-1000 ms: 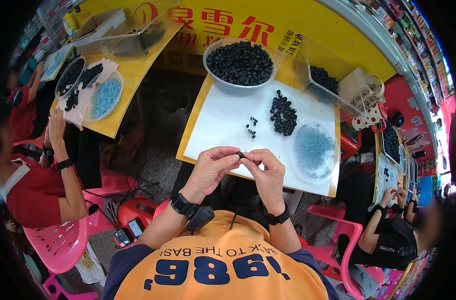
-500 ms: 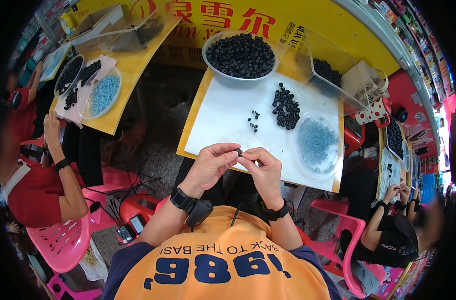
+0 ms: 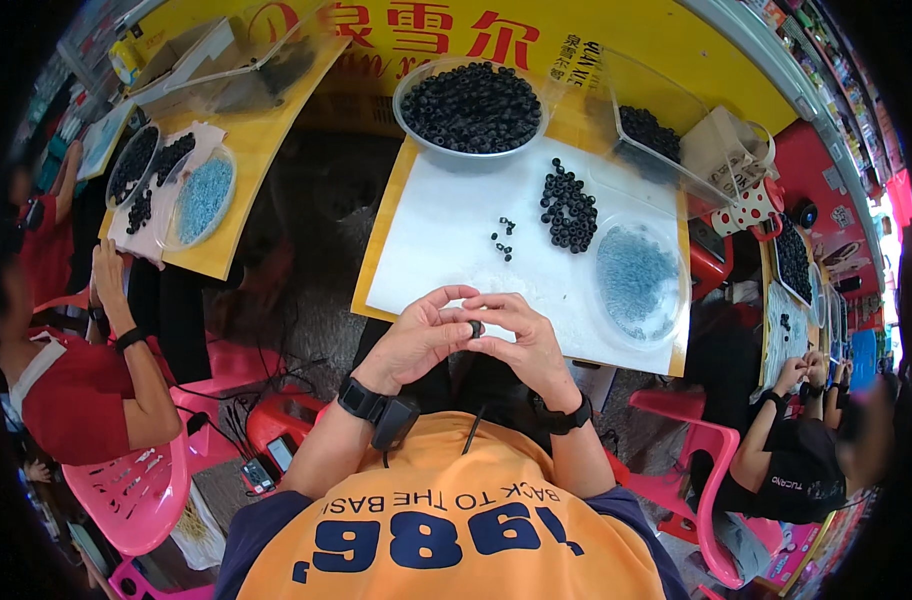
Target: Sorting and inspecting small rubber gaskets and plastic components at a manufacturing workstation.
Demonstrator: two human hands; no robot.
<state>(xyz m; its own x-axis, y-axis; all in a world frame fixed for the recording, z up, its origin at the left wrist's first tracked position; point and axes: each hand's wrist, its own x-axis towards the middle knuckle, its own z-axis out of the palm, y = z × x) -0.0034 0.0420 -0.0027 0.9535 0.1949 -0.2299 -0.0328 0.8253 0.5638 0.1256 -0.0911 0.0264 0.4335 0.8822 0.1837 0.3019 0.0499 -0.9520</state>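
Between the fingertips of both hands is one small black ring-shaped piece (image 3: 475, 328), held just off the near edge of the white board (image 3: 416, 265). My left hand (image 3: 423, 338) pinches it from the left with thumb and forefinger. From the right, the thumb and fingers of my right hand (image 3: 521, 345) close on the same piece. Beyond them, a few loose black pieces (image 3: 503, 238) lie on the board. A larger cluster of black ring pieces (image 3: 568, 207) sits farther right. Beside it stands a round clear dish of pale blue bits (image 3: 636, 275).
A white bowl (image 3: 466, 148) heaped with black pieces stands at the board's far edge. Right of it are a clear bin (image 3: 666, 165) and a red polka-dot mug (image 3: 751, 210). Co-workers sit left and right at similar tables, near pink chairs (image 3: 126, 500).
My fingers have shifted around the black piece, which is turned and slightly lower. My right fingers now arch over it, closer to the left hand. The view has shifted slightly.
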